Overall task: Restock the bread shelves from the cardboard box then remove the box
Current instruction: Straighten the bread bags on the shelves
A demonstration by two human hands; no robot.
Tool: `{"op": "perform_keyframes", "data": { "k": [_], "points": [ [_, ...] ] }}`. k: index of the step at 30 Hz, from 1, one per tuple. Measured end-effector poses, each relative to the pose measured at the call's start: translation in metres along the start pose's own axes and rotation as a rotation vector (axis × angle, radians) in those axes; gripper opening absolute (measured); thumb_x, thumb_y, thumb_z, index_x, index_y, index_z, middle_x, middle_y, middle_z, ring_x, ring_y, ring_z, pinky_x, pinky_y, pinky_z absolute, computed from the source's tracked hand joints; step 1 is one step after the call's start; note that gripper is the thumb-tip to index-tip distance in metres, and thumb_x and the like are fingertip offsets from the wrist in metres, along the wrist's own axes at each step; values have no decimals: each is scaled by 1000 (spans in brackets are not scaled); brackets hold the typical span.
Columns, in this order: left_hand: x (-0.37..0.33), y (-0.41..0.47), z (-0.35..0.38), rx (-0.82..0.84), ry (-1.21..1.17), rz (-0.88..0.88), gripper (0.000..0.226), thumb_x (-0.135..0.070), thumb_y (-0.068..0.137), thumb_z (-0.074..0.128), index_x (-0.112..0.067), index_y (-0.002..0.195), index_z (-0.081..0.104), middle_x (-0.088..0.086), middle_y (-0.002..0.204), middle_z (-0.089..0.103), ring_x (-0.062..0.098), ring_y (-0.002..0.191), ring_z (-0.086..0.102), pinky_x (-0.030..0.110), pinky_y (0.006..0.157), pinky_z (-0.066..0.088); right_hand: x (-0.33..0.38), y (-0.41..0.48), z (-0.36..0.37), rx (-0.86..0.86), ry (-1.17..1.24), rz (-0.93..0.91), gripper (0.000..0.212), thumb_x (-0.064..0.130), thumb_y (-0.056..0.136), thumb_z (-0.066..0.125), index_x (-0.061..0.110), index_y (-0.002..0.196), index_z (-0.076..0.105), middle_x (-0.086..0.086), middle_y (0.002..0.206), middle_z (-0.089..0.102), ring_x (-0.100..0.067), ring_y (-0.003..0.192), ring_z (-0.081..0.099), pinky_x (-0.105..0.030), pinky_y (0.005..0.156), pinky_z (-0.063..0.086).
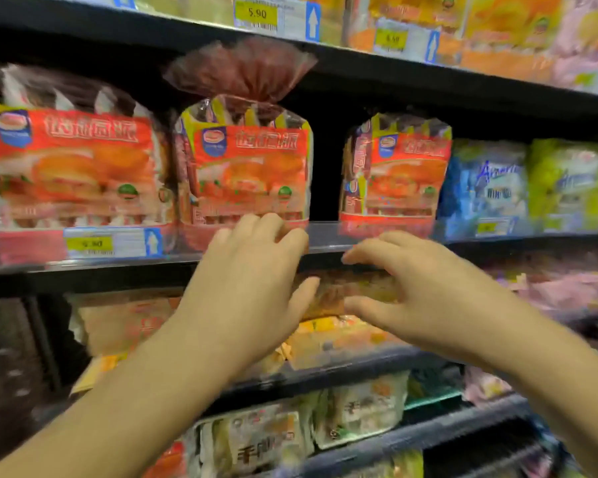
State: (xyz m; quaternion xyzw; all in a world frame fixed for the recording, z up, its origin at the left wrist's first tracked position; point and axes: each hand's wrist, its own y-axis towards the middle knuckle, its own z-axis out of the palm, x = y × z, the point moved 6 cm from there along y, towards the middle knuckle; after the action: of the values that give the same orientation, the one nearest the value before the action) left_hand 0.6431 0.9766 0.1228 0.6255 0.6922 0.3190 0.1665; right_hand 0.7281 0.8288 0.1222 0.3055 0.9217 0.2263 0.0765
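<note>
Three red-and-orange bread bags stand on the middle shelf (325,236): a left bag (73,167), a middle bag (249,167) with a flared twisted top, and a right bag (397,174). A dark gap separates the middle and right bags. My left hand (252,274) hovers at the shelf edge just below the middle bag, fingers spread, holding nothing. My right hand (415,288) is beside it below the gap, fingers apart and empty. The cardboard box is out of view.
Blue (484,188) and green (567,181) bread bags fill the shelf to the right. Orange and pink packs line the top shelf (497,29). Lower shelves hold orange packs (342,336) and pale packs (359,412). Price tags (113,243) sit on shelf edges.
</note>
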Motion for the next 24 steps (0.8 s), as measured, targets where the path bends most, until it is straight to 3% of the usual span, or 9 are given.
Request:
{"op": "perform_keyframes", "data": {
  "k": [2, 5, 9, 12, 18, 24],
  "points": [
    [-21, -7, 23, 82, -2, -12, 40, -54, 91, 58, -24, 116, 62, 2, 111, 60, 30, 105, 56, 45, 83, 49, -14, -20, 19, 40, 40, 18, 56, 68, 85, 55, 40, 134, 50, 17, 127, 53, -10, 120, 56, -41, 97, 52],
    [-63, -16, 46, 188, -12, -51, 41, -56, 94, 55, -26, 123, 58, 0, 122, 57, 27, 115, 54, 42, 90, 47, -45, -52, 38, 81, 77, 42, 66, 77, 81, 40, 38, 133, 52, 15, 126, 53, -14, 118, 58, -45, 93, 53],
    [-130, -24, 65, 260, -54, -114, 42, -58, 97, 49, -34, 130, 53, -7, 129, 53, 19, 122, 49, 38, 100, 45, -104, -97, 54, 143, 134, 34, 51, 61, 91, 59, 38, 136, 51, 14, 129, 52, -14, 121, 53, -42, 97, 51],
    [-185, -27, 83, 330, -113, -172, 43, -59, 96, 52, -34, 131, 55, -9, 131, 54, 16, 123, 48, 37, 105, 45, -156, -132, 62, 204, 200, 57, 51, 57, 93, 62, 38, 139, 49, 15, 129, 52, -11, 121, 53, -38, 98, 51],
    [-275, -17, 116, 469, -104, -171, 42, -57, 96, 54, -31, 130, 57, -4, 128, 57, 19, 120, 51, 38, 99, 46, -245, -183, 70, 247, 305, 106, 49, 51, 93, 66, 34, 137, 56, 14, 133, 57, -8, 121, 56, -36, 102, 51],
    [-328, 8, 136, 503, -108, -135, 44, -57, 96, 54, -30, 130, 57, -2, 128, 58, 22, 122, 52, 41, 101, 46, -298, -203, 73, 242, 359, 143, 45, 48, 94, 66, 31, 135, 58, 12, 128, 58, -8, 118, 57, -33, 102, 50]
  ]
}}
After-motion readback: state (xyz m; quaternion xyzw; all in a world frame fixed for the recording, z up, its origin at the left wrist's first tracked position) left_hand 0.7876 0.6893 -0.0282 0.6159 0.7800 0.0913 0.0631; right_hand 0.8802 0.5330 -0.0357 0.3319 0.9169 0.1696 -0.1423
